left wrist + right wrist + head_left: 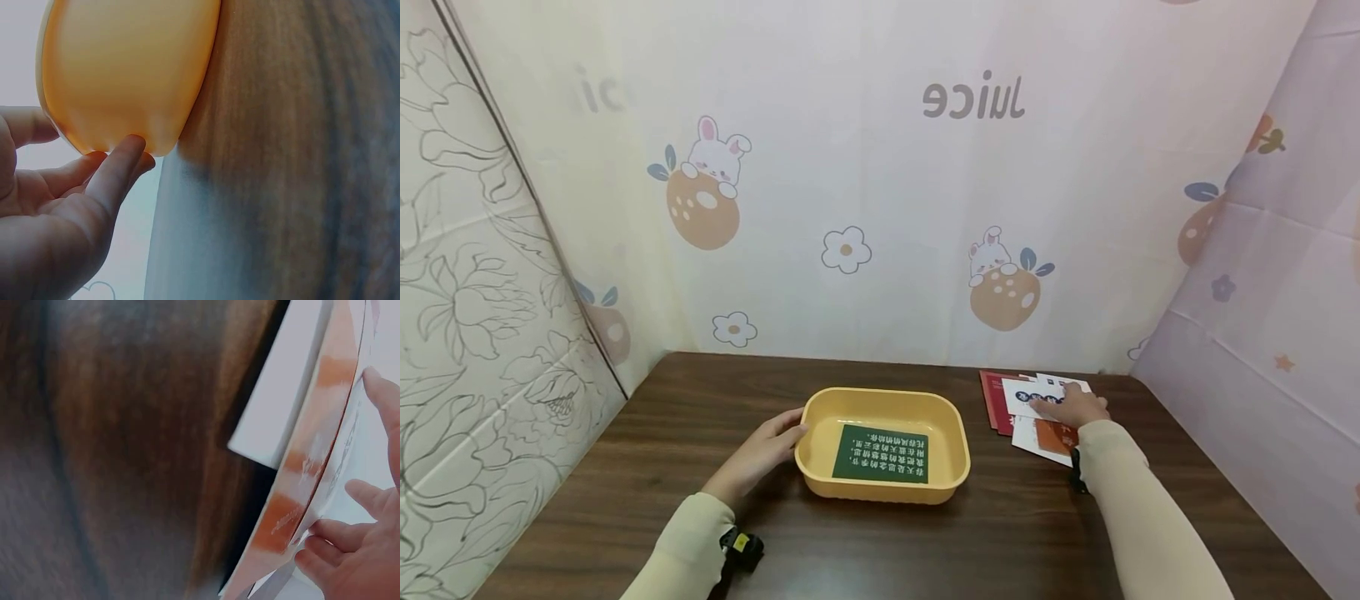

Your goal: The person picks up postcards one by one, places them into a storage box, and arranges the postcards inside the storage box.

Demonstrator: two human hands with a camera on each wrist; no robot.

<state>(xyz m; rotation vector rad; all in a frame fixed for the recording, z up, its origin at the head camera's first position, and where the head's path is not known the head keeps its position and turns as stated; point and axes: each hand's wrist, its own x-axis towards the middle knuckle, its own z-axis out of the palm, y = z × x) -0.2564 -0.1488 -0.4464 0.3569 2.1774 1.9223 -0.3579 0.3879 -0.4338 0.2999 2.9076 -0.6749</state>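
A yellow rectangular basin [882,493] stands on the table, with a dark green card [880,456] bearing white writing lying inside. My left hand [758,457] holds its left end: in the left wrist view the fingers [119,169] press the outer wall and the thumb passes behind the rim. On the right, my right hand [1077,407] lies over a group of overlapping cards. Its fingertips touch the top white card [1019,398] with blue marks. Below that one lies a white-and-orange card [1051,442]. Red cards [992,402] stick out at the left of the group.
The dark wooden table [820,550] reaches back to a curtain [880,183] printed with rabbits and flowers. Patterned cloth also hangs at the left and right sides. A black wrist device [741,548] sits at the left sleeve.
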